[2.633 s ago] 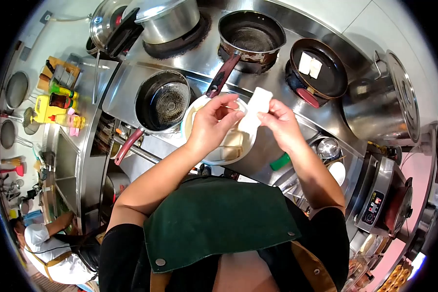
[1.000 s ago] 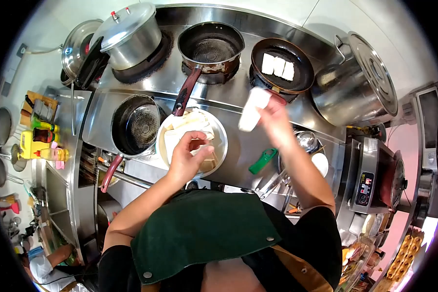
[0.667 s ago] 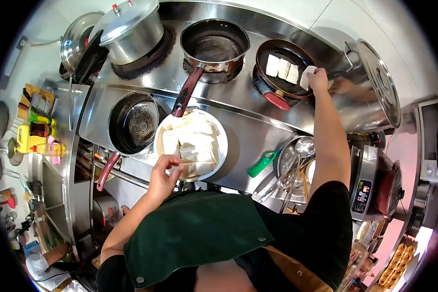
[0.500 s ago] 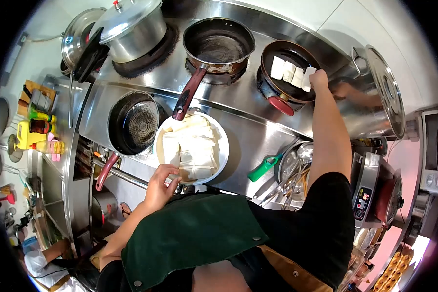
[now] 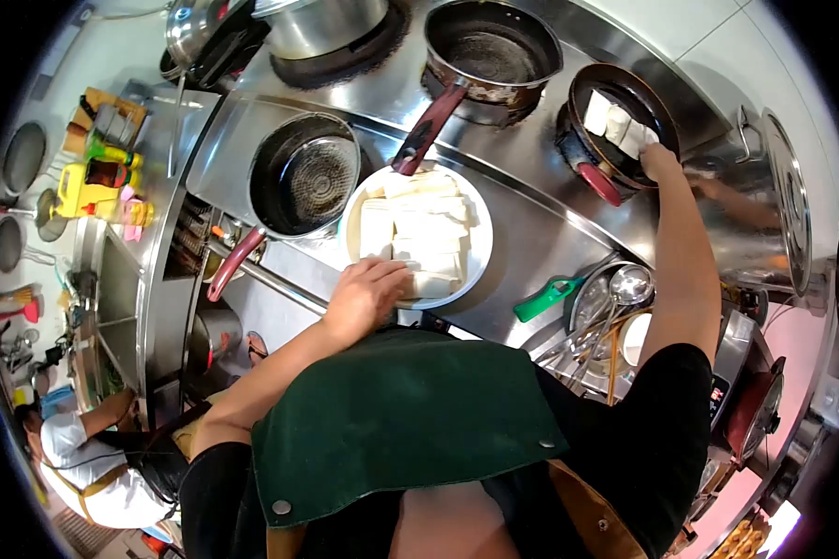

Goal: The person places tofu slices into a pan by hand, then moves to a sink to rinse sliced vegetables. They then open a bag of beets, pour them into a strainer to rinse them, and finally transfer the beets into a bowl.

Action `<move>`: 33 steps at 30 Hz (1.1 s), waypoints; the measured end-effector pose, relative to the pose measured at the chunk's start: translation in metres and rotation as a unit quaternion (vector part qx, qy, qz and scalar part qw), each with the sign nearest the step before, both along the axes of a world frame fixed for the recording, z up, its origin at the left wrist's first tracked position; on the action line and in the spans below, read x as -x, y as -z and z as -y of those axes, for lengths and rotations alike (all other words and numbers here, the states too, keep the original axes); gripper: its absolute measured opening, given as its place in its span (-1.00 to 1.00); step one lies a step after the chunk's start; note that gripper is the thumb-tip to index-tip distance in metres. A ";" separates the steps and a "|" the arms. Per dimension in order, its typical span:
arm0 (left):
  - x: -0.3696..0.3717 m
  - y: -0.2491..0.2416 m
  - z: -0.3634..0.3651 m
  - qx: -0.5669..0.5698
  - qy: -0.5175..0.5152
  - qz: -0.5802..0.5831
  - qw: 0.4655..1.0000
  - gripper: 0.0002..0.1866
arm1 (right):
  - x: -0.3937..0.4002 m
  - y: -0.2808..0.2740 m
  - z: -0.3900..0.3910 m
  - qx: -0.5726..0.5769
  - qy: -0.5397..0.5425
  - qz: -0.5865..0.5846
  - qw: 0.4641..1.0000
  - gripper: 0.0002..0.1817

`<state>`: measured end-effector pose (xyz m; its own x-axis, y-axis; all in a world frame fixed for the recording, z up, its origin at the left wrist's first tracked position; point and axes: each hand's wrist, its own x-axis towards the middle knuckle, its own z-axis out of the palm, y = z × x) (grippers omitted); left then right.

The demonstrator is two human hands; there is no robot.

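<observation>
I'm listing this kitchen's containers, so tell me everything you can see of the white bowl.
The white bowl is round and wide-mouthed, smooth and slightly glossy; its material is uncertain. It stands upright on the steel counter, close in front of the person, and holds many pale slabs. The left hand lies over its near-left rim. The end of a dark red pan handle overlaps its far rim in view; contact there is unclear.

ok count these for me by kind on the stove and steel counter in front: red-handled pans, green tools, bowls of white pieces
Red-handled pans: 3
Green tools: 1
Bowls of white pieces: 1
Total: 5
</observation>
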<state>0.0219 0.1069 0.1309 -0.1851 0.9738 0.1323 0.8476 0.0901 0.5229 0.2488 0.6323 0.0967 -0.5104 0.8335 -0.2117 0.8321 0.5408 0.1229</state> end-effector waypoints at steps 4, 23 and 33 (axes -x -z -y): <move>-0.007 0.001 0.000 0.025 0.009 -0.028 0.999 -0.66 | 0.005 -0.022 0.027 -0.020 0.023 -0.125 0.992 -0.69; -0.013 -0.033 -0.024 -0.103 -0.050 0.155 0.981 -0.65 | 0.073 -0.047 0.364 0.263 -0.253 -0.410 0.836 -0.70; -0.005 0.012 -0.008 0.003 -0.002 0.005 1.000 -0.60 | 0.023 -0.085 0.136 -0.073 0.011 -0.385 0.920 -0.73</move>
<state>0.0274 0.1154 0.1193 -0.1903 0.9739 0.1238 0.8420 0.0970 0.5307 0.2257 0.4967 0.1821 -0.4443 0.8368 0.3199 0.7137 0.5464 -0.4382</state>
